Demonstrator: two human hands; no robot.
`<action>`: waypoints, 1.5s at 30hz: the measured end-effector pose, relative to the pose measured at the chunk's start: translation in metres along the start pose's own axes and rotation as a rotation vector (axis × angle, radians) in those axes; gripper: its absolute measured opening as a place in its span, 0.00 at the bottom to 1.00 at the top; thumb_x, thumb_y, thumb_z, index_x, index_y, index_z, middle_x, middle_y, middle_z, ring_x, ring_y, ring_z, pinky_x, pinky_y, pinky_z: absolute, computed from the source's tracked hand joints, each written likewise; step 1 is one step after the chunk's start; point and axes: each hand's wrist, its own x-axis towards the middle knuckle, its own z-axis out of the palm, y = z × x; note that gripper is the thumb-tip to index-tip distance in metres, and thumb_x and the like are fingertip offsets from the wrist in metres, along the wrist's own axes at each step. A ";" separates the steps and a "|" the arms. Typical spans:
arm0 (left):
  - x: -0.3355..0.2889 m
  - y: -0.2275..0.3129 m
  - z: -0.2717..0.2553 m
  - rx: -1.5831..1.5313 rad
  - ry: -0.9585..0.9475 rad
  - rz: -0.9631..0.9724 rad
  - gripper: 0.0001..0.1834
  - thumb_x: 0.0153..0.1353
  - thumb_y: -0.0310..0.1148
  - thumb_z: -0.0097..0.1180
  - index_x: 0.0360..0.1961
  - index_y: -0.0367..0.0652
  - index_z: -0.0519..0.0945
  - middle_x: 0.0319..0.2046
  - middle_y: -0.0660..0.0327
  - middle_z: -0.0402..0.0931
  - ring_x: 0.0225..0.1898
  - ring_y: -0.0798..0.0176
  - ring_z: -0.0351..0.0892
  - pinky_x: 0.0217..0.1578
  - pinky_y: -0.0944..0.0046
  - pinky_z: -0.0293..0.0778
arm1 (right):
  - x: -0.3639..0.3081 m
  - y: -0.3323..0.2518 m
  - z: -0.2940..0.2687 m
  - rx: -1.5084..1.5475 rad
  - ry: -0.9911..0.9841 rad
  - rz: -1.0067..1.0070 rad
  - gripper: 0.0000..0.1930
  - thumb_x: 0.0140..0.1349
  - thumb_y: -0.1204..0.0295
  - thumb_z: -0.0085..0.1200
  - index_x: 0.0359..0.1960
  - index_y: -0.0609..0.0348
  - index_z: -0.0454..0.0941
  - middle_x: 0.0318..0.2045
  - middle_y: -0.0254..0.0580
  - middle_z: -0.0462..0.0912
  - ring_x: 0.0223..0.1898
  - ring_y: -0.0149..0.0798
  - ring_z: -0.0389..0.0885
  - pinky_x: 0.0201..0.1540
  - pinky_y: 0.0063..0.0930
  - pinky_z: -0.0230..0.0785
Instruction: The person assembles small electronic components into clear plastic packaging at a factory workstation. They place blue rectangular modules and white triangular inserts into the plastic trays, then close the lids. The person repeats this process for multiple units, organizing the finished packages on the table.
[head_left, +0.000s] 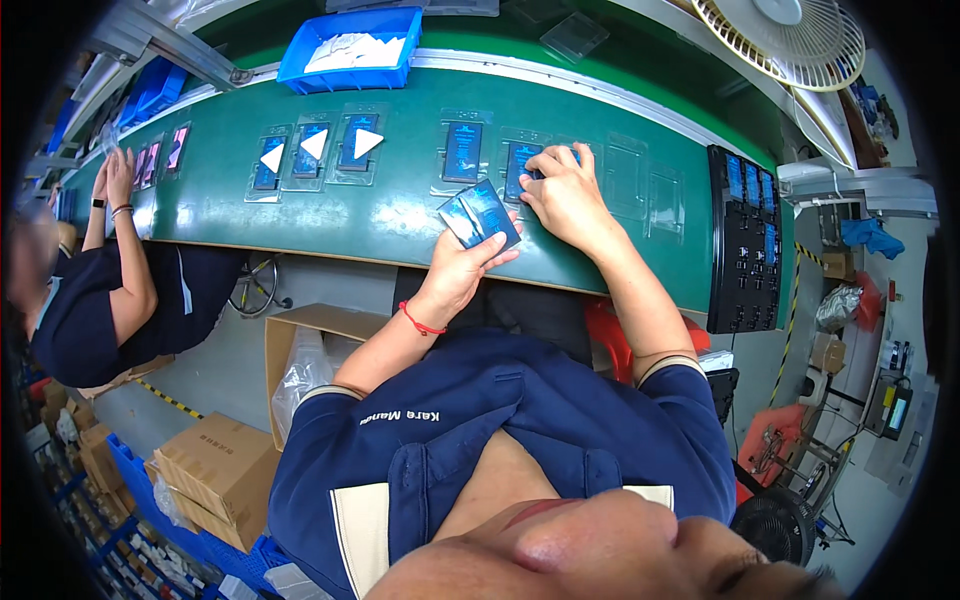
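My left hand [462,268] holds a few flat, dark rectangular phone batteries [482,213] with blue glare, thumb on top, over the front edge of the green table. My right hand [568,198] has its fingers bent onto another phone battery [517,172] lying in a clear plastic tray; the fingers partly cover it. Just left of that, a clear tray [447,176] carries one more battery [463,150]. Beyond my right hand, clear trays [627,175] with no battery in them lie on the table.
Farther left are three trayed batteries [361,138] with white triangular pieces. A blue bin [292,62] of white pieces stands at the back. A black rack [722,250] with batteries is at the right end. Another person [110,300] works at the left; a fan [780,40] hangs at upper right.
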 end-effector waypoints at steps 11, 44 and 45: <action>0.011 -0.014 0.035 0.248 -0.170 0.025 0.21 0.61 0.23 0.59 0.56 0.35 0.72 0.44 0.57 0.79 0.46 0.61 0.81 0.38 0.65 0.84 | -0.058 0.000 -0.015 1.076 0.105 0.444 0.21 0.59 0.76 0.59 0.55 0.58 0.74 0.28 0.33 0.79 0.29 0.23 0.74 0.33 0.20 0.68; 0.047 -0.054 0.077 0.207 -0.289 -0.254 0.23 0.68 0.26 0.47 0.63 0.32 0.64 0.59 0.46 0.69 0.60 0.52 0.71 0.56 0.54 0.76 | -0.088 0.061 -0.032 0.383 0.280 0.434 0.14 0.55 0.68 0.63 0.43 0.59 0.83 0.35 0.41 0.80 0.33 0.42 0.78 0.36 0.36 0.72; 0.047 -0.054 0.079 0.219 -0.335 -0.233 0.22 0.68 0.26 0.48 0.62 0.33 0.66 0.58 0.48 0.71 0.57 0.54 0.74 0.54 0.56 0.77 | -0.092 0.046 -0.035 0.658 0.216 0.504 0.13 0.56 0.69 0.63 0.41 0.60 0.83 0.33 0.39 0.79 0.30 0.37 0.77 0.33 0.33 0.72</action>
